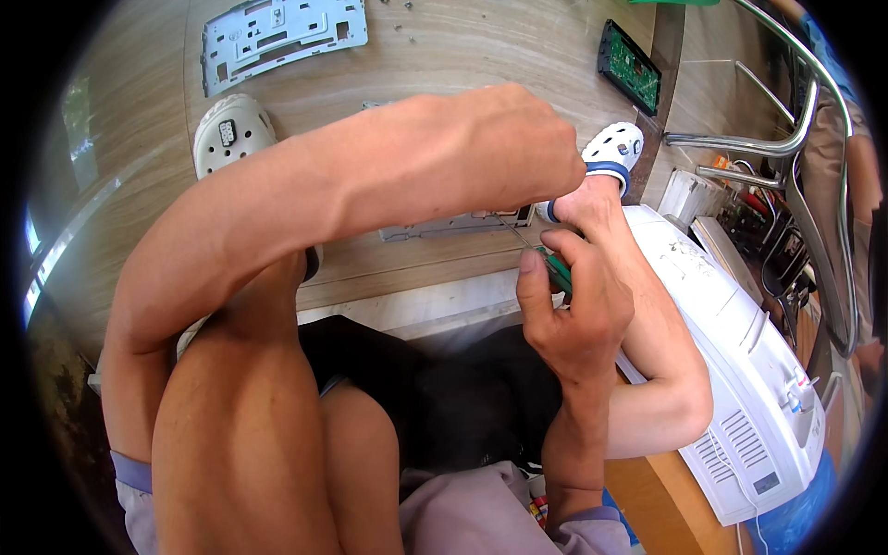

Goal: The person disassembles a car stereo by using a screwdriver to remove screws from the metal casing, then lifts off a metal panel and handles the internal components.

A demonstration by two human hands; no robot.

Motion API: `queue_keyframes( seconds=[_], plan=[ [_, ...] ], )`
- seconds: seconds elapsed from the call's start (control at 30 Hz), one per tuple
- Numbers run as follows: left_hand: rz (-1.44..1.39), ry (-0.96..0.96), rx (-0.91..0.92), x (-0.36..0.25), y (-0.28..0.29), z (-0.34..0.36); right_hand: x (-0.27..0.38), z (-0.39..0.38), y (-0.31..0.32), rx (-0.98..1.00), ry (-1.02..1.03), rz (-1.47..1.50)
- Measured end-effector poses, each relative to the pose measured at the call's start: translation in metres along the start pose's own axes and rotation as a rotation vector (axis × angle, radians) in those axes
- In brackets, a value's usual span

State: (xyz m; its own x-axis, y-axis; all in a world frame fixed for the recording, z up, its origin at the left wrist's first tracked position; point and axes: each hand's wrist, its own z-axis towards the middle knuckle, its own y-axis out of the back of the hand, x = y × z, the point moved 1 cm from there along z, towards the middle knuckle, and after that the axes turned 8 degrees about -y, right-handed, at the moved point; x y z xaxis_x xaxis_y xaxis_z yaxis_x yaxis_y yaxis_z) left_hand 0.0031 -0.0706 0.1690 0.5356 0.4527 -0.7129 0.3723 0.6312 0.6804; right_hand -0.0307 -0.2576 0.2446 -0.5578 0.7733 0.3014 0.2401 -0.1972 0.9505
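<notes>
My right hand [585, 301] is closed around the green handle of a screwdriver [559, 272]. Its thin shaft slants up and left toward a flat metal part [427, 227] on the floor. Most of that part lies out of sight under my left forearm, so I cannot tell whether the tip touches it. My left hand [527, 139] reaches across from the left, above the metal part, with the back of the hand up. Its fingers are tucked underneath and hidden, so what they hold or touch does not show.
A slotted metal plate [282, 39] lies on the floor beyond my left shoe, with small screws [398, 27] to its right. A green circuit board in a black frame [631, 67] lies at far right. Beside my right leg stand a white appliance casing [712, 324] and a chrome-legged chair [786, 143].
</notes>
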Motion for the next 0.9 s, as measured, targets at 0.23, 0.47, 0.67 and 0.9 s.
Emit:
queue_keyframes(
  seconds=[0.23, 0.47, 0.67, 0.9],
  plan=[
    [0.013, -0.02, -0.044, -0.003, 0.009, 0.004, 0.001, 0.002, 0.0, 0.006, 0.047, 0.013],
    [-0.086, 0.041, 0.061, 0.001, 0.006, 0.012, 0.0, 0.002, -0.002, -0.005, 0.05, 0.015],
    [-0.031, 0.047, 0.174, -0.001, 0.013, 0.021, -0.003, 0.002, -0.001, -0.002, 0.057, 0.008],
    [-0.121, 0.032, 0.06, 0.003, 0.011, 0.01, -0.002, 0.003, -0.002, -0.006, 0.065, 0.036]
  ],
)
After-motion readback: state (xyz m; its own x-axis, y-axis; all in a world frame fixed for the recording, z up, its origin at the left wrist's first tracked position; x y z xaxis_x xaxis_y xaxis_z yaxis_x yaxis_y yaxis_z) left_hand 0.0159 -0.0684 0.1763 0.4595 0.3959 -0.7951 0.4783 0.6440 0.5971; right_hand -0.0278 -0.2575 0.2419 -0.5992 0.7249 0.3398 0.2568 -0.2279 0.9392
